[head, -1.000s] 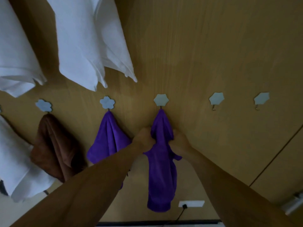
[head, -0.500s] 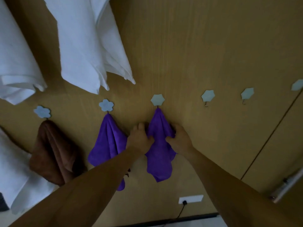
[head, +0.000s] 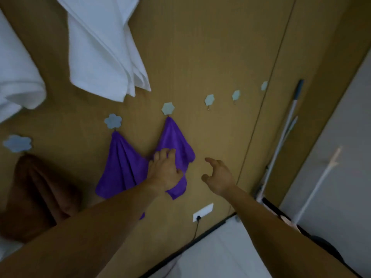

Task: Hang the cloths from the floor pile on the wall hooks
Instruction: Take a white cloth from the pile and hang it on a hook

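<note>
Right grip [head: 219, 177] has come off the purple cloth [head: 174, 137] and now hangs spread, holding nothing. The cloth hangs from its wall hook [head: 168, 108]. Left grip [head: 164, 173] lies on it, fingers extended, presumably smoothing. Next hook [head: 209, 100] is bare.

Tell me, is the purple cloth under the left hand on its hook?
Hung: the purple cloth tapers up to the hexagonal hook.

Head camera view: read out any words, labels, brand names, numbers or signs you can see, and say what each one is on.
There are none. No text shows on the hooks, the cloths, the towels or the socket. The picture is dim and a little blurred, so fine print would not be readable anyway.
</note>
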Tool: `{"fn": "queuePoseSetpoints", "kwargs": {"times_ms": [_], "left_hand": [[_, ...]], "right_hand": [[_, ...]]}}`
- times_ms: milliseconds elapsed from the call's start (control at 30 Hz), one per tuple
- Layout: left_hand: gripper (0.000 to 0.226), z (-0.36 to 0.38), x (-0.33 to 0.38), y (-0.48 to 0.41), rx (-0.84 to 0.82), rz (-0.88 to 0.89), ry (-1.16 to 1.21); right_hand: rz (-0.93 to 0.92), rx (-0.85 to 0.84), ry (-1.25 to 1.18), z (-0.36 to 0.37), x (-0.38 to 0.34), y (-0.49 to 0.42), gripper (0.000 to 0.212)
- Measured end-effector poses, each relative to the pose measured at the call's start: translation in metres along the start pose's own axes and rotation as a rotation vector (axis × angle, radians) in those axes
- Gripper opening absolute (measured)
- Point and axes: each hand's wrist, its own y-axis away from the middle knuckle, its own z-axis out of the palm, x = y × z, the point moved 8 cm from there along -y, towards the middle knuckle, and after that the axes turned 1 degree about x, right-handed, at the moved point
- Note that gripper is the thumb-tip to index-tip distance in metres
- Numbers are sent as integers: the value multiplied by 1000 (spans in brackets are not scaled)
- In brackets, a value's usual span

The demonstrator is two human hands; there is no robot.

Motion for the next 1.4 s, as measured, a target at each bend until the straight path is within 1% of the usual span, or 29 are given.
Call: {"fn": "queuePoseSetpoints", "kwargs": {"times_ms": [67,167,233,333,433,533,600,733,800,900,967,1033,1133,1300,1400], "left_hand": [[75,14,18,23,-77,75,-18],[72,45,54,63,-298,167,-14],[68,63,85,92,-425,248,-5],[64,80,137,133,-522,365,19],[59,102,190,187,-617,492,21],[68,132,238,246,-738,609,-41],[69,151,272,288,-794,674,-76],[70,188,335,384,-927,765,-97],[69,207,360,437,-1013,812,-110],[65,239,391,507,-1095,867,-136],[64,253,397,535,-1120,890,-137],[63,285,417,578,-1163,922,-143],[63,339,429,632,-1239,947,-149],[56,463,420,710,-1292,1032,-199],[54,555,399,771,-1363,1065,-255]], "right_hand": [[56,-19,56,2,17,42,68],[176,-47,112,-5,50,107,66],[262,-11,149,-22,75,149,64],[384,44,223,-48,114,212,57],[535,62,180,-63,160,280,58],[678,92,139,-71,205,356,56],[765,114,103,-72,236,413,54],[967,107,59,-74,298,534,53],[1080,114,5,-70,327,595,53],[1202,132,-82,-60,365,672,51],[1231,137,-120,-46,377,700,49],[1297,133,-172,-24,407,743,48],[1394,107,-260,30,452,793,48],[1563,129,-377,147,524,855,47],[1674,110,-427,244,576,899,47]]}}
